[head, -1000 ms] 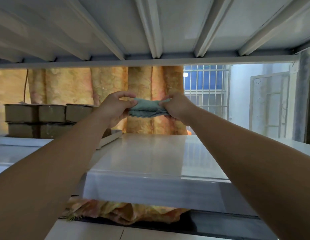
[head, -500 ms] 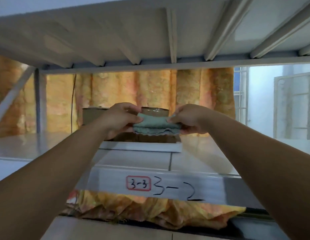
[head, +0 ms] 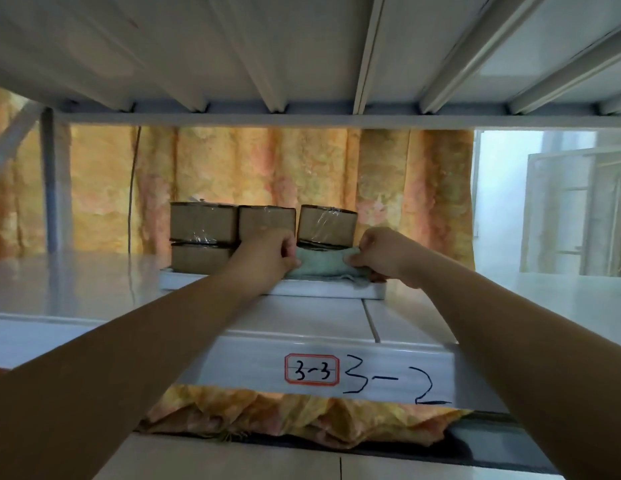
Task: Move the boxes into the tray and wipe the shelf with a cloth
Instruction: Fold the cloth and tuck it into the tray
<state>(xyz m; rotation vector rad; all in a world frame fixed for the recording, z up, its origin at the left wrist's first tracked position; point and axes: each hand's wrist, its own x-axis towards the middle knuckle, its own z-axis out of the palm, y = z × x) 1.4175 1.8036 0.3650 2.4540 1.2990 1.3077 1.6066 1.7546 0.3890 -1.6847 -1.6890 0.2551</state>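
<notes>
Between the 2 hands, in the head view, a folded green cloth (head: pixel 319 264) is pinched at either end: the left hand (head: pixel 271 252) is curled round its left end, the right hand (head: pixel 382 254) round its right. Since 1 second ago the cloth has been carried from mid-air over the bare shelf (head: pixel 302 318) down to the front rim of the tray (head: pixel 323 289). Just behind the grip, the boxes (head: pixel 205 220) are stacked in that tray. Box-moving is therefore judged done, and wiping finished or paused. Whether the cloth rests on the rim cannot be told. The lower boxes behind the hands are covered, so no full count is given.
</notes>
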